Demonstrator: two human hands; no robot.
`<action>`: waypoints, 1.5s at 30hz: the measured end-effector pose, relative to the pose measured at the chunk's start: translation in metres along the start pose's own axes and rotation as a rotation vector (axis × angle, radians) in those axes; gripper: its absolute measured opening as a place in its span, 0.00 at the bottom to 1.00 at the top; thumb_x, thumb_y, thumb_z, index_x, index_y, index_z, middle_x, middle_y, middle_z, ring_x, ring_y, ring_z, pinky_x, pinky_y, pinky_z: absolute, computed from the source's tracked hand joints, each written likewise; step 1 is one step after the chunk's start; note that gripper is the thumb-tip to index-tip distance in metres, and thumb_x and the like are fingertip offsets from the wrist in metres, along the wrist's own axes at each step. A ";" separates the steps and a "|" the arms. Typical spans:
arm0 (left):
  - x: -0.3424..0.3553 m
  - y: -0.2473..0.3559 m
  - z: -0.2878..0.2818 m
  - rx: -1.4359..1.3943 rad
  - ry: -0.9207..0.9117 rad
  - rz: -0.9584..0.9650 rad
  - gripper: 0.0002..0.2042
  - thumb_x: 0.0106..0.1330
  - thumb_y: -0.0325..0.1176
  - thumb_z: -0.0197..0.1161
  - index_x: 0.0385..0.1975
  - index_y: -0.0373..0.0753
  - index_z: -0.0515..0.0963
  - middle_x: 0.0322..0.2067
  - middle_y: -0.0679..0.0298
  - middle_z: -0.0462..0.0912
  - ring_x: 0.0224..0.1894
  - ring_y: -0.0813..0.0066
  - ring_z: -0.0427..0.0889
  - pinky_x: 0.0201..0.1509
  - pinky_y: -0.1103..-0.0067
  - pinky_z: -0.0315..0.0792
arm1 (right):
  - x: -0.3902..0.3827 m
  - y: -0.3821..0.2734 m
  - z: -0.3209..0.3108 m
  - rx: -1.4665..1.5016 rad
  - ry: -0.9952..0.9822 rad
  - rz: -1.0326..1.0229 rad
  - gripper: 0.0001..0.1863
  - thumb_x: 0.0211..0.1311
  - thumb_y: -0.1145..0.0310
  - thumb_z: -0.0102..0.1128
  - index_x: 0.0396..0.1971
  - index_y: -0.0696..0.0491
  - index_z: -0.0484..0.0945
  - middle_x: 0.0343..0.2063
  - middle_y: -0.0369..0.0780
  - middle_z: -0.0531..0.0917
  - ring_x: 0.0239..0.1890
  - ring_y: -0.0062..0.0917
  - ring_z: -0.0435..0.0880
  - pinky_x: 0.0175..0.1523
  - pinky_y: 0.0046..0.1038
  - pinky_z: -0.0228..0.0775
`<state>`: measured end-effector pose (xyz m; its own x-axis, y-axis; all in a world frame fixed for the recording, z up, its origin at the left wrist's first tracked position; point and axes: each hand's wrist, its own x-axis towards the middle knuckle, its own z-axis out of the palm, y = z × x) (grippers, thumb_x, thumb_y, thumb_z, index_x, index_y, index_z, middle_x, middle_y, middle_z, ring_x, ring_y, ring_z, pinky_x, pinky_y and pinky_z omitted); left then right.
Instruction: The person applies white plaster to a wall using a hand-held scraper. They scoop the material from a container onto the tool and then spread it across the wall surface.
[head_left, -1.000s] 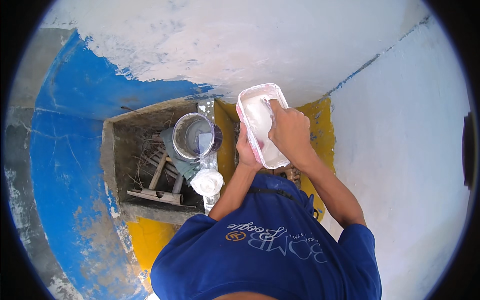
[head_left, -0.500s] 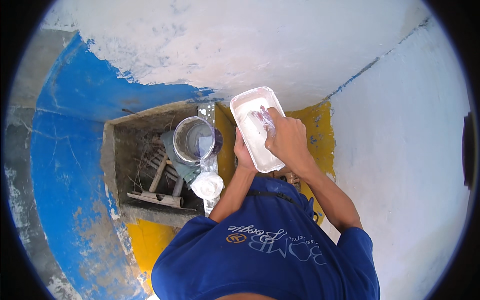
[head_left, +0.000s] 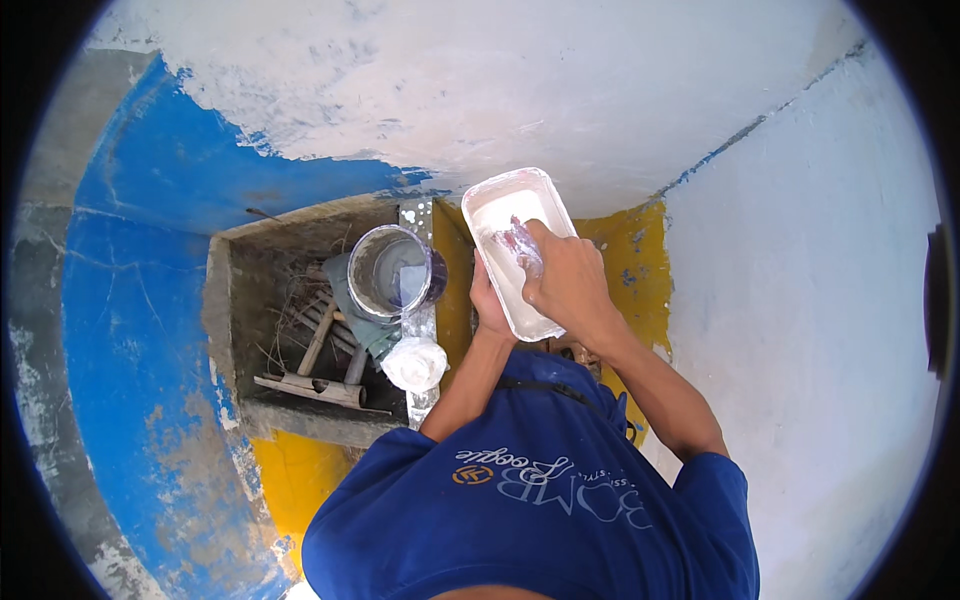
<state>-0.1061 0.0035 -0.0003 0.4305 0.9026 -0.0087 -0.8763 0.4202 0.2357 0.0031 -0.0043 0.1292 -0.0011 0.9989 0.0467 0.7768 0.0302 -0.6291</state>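
Note:
A white rectangular tray, its inside coated with white paint or putty, is held tilted in front of my body. My left hand grips its left side, with some fingers hidden underneath. Closed around a short, white-smeared hand tool, my right hand works over the inside of the tray. The tool's exact kind is hard to make out under the smears and fingers.
On a paint-spotted plank left of the tray stand a smeared bucket and a round white-coated object. Below lies a concrete recess with sticks and a split bamboo piece. A partly white-coated wall rises ahead.
My right hand and the tool have shifted slightly down within the tray. The tray sits at nearly the same place and tilt, still in my left hand.

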 end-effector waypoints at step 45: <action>-0.004 0.000 -0.016 0.103 0.079 -0.071 0.30 0.75 0.56 0.41 0.68 0.40 0.61 0.61 0.57 0.72 0.63 0.61 0.71 0.69 0.64 0.64 | -0.003 0.008 -0.014 -0.119 -0.011 -0.141 0.22 0.47 0.72 0.60 0.46 0.48 0.83 0.21 0.49 0.80 0.26 0.47 0.81 0.33 0.46 0.71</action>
<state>-0.1116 0.0012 -0.0157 0.4687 0.8771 -0.1049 -0.8155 0.4753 0.3303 0.0177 -0.0076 0.1348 -0.1221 0.9854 0.1188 0.8372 0.1666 -0.5210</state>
